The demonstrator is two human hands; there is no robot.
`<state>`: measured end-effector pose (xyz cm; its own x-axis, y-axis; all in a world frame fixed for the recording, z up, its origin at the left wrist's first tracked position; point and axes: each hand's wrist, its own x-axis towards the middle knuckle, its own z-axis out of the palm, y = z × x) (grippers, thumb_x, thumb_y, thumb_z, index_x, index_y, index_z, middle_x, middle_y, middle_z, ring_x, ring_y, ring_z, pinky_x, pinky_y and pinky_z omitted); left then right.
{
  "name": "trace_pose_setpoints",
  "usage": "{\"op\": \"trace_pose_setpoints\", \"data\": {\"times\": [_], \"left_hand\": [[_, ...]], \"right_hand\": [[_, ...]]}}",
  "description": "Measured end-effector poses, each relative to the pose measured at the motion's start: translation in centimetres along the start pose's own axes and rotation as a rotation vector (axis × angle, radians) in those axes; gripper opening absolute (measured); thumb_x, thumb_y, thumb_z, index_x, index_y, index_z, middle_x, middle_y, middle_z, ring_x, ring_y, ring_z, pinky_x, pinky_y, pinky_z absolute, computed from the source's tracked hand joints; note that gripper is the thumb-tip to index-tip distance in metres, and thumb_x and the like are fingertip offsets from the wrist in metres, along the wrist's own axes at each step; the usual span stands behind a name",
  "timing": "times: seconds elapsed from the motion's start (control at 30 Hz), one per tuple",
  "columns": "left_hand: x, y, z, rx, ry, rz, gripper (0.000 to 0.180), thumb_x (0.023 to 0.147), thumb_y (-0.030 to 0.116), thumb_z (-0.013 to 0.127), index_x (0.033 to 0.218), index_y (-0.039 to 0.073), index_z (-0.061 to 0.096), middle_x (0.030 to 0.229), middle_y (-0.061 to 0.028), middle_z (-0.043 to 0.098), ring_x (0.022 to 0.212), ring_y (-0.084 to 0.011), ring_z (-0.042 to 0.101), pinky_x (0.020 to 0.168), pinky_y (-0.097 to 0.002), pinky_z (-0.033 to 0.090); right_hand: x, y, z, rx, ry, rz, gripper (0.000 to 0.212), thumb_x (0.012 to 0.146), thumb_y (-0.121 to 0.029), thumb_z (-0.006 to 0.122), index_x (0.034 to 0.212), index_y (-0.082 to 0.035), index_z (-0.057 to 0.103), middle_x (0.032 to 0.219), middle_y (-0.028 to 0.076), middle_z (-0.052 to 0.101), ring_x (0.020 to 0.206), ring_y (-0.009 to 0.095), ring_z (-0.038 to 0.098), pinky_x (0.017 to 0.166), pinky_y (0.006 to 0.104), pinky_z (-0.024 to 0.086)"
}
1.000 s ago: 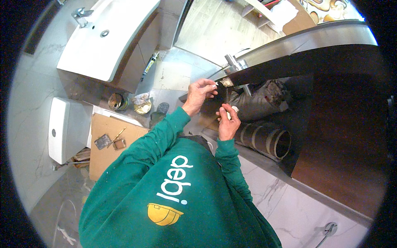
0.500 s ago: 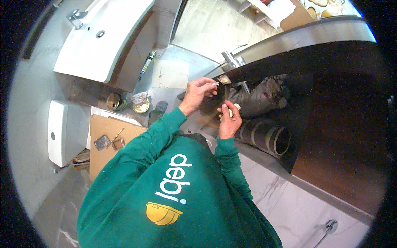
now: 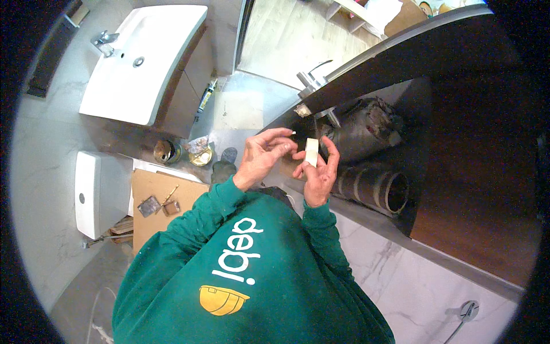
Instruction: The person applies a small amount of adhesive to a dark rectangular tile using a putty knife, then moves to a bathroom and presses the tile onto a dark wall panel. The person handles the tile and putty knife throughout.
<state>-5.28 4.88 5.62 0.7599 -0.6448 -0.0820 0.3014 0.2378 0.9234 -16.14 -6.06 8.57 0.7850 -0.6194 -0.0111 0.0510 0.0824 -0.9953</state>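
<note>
1. A dark brown panel [image 3: 475, 189] fills the view at 3 o'clock.
2. The white washbasin [image 3: 177, 40] sits toward 10 o'clock, and a cardboard sheet [image 3: 144, 186] lies near 9 o'clock.
3. A dark tube with paler bands [image 3: 372, 186] rests just beyond the right hand [image 3: 321, 180], on its 3 o'clock side.
4. The left hand [image 3: 258, 160] has dropped toward 6 o'clock from its place near the mixer tap [image 3: 310, 83]; the right hand has uncurled its index finger. This seems to leave the held piece better exposed, within easy reach of the left fingers.
5. That piece, a pale rectangular block [image 3: 311, 152], stands clamped in the right hand's grip, thumb against its lower end, projecting toward 12 o'clock. From the left hand it lies at 3 o'clock; whether those fingers touch it is unclear.
6. A tiny white scrap [image 3: 294, 133] shows at a left fingertip; I cannot tell whether that grip is pinched.
</note>
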Motion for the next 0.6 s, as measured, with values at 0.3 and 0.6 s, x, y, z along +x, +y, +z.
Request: {"op": "trace_pose_setpoints", "data": {"times": [0.3,0.6], "left_hand": [[-1.2,2.1,1.7,0.205,-0.027,0.177,0.063,0.075,0.003,0.067,0.136,0.005,0.053,0.087,-0.0098,0.073,0.072,-0.0109,0.065,0.067,-0.0295,0.056],[-2.5,0.6,2.0,0.67,0.058,0.523,0.05,0.079,0.008,0.073,0.128,0.007,0.062,0.093,-0.0119,0.073,0.08,-0.0234,0.07,0.077,-0.0352,0.054]], "right_hand": [[-1.1,0.1,-0.6,-0.097,-0.168,-0.023,0.059,0.092,0.0,0.053,0.147,-0.004,0.033,0.108,0.016,0.067,0.072,0.014,0.064,0.06,0.0253,0.051],[-1.7,3.0,-2.6,-0.216,-0.065,0.21,0.026,0.097,-0.014,0.058,0.118,0.0,0.063,0.096,0.008,0.068,0.054,0.01,0.057,0.045,0.0242,0.044]]}}
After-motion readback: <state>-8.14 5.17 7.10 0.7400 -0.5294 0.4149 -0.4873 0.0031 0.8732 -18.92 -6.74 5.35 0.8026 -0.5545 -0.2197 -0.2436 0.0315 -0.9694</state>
